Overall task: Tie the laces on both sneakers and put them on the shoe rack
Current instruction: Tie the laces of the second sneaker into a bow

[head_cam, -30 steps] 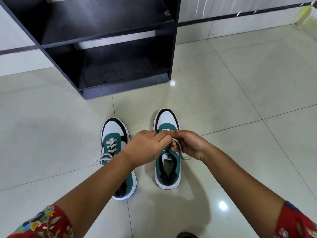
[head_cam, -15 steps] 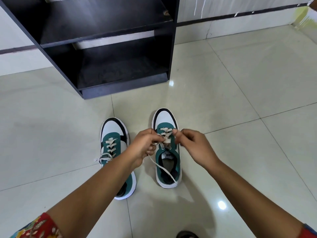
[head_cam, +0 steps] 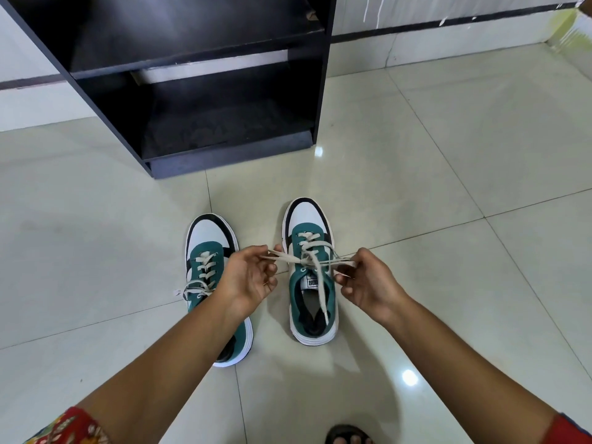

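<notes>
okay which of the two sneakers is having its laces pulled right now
The right sneaker: both hands, left hand and right hand, pull its laces sideways. The left sneaker lies untouched.

We see glossy pale floor tiles [head_cam: 448, 174] mirroring lamp glare. The shoe rack [head_cam: 198, 91] at upper left looks like matt black laminated board, dusty inside. The sneakers [head_cam: 312, 270] show smooth white and teal panels, flat woven cloth laces [head_cam: 307, 254], and white rubbery soles.
</notes>
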`<action>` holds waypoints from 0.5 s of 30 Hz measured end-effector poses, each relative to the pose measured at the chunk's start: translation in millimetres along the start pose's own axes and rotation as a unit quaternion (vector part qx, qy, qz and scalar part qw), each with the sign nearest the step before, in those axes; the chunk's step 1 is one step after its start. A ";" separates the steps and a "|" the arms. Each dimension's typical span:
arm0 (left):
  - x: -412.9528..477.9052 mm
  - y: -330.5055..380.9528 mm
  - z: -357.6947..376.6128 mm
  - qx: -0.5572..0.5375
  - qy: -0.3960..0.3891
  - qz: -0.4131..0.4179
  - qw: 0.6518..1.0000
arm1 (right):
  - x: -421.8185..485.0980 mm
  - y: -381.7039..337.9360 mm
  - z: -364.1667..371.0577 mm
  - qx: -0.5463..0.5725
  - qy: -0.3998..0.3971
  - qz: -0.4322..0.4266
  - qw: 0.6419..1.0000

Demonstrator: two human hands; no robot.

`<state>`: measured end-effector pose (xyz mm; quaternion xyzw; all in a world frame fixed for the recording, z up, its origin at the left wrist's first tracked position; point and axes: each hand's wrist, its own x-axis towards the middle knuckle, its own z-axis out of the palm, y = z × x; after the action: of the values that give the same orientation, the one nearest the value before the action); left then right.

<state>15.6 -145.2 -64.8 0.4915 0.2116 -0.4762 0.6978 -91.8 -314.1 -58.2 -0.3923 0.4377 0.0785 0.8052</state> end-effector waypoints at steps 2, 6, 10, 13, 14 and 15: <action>-1.1 -2.2 -3.1 -0.032 -0.018 -0.008 0.999 | 3.7 0.8 -2.1 0.112 -0.055 0.018 0.992; 2.2 -6.0 3.4 0.025 -0.027 0.008 0.999 | 8.4 5.1 7.4 0.086 -0.077 -0.040 0.992; 7.9 -4.7 5.1 0.284 0.049 0.135 0.948 | 13.5 1.3 13.3 -0.157 0.026 -0.137 0.978; 9.0 -7.4 3.8 0.578 0.066 0.285 0.762 | 16.4 0.4 11.3 -0.193 0.048 -0.136 0.971; 8.7 -8.9 3.8 0.655 0.071 0.326 0.678 | 17.7 1.0 10.4 -0.199 0.053 -0.133 0.970; 8.5 -9.8 2.9 0.700 0.075 0.358 0.613 | 19.0 1.9 9.2 -0.202 0.058 -0.128 0.969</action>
<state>10.4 -152.2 -74.8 0.9013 -0.3272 -0.1536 0.2386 -75.3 -310.5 -70.9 -0.6032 0.4054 0.0386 0.6858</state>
